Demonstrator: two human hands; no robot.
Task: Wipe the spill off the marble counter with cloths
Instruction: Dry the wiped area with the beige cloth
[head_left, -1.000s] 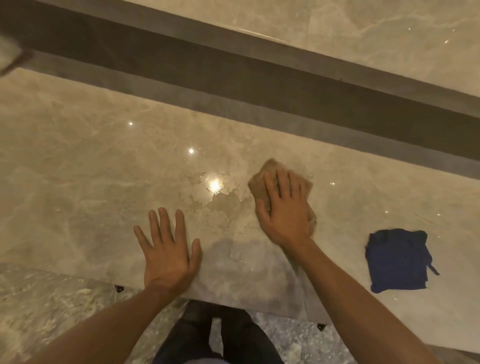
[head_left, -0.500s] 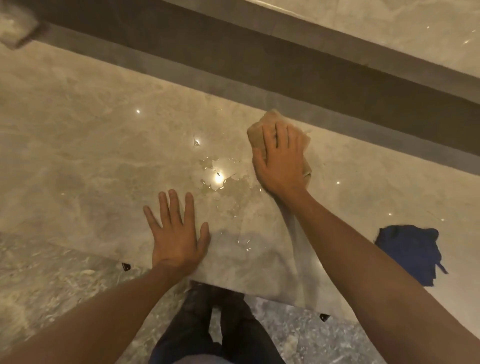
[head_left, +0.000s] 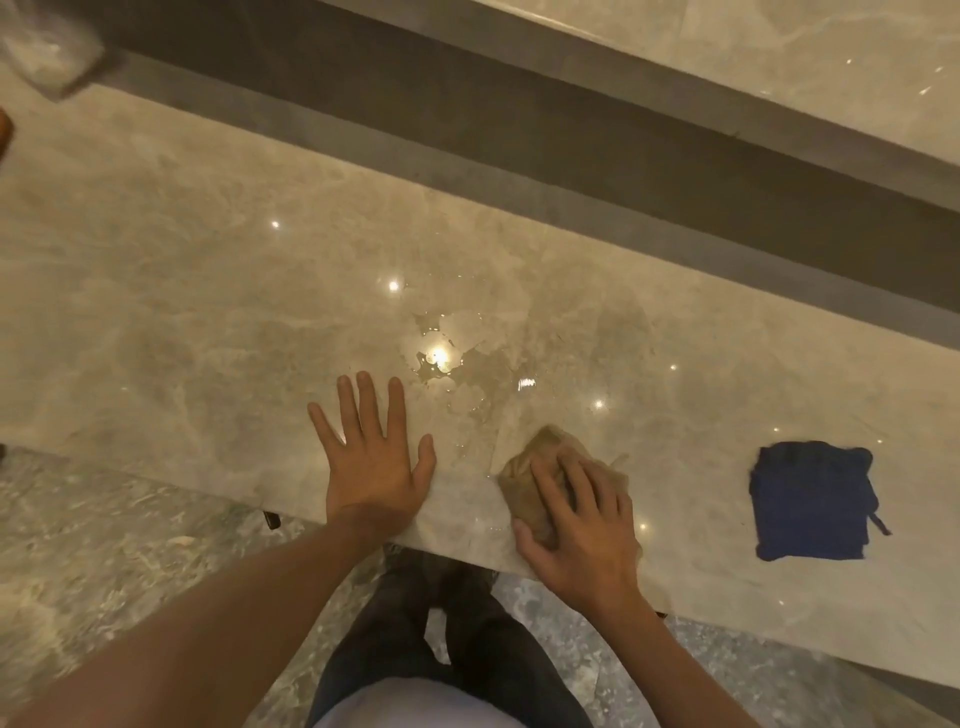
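A clear puddle, the spill (head_left: 457, 358), glistens on the beige marble counter (head_left: 182, 322) just beyond my hands. My right hand (head_left: 582, 535) presses a crumpled tan cloth (head_left: 535, 467) flat on the counter near its front edge, to the right of and nearer than the puddle. My left hand (head_left: 371, 457) lies flat with fingers spread on the marble, left of the tan cloth, holding nothing. A dark blue cloth (head_left: 810, 499) lies unfolded farther right, apart from both hands. Small droplets dot the marble between the puddle and the tan cloth.
A dark recessed ledge (head_left: 519, 135) runs behind the counter, with a higher marble surface (head_left: 779, 67) beyond it. A blurred pale object (head_left: 47, 57) sits at the far left corner. The speckled floor (head_left: 104, 561) and my legs (head_left: 457, 639) show below the counter's front edge.
My right hand has dragged the tan cloth from the far side of the puddle back toward the front edge. The left hand has stayed flat on the marble.
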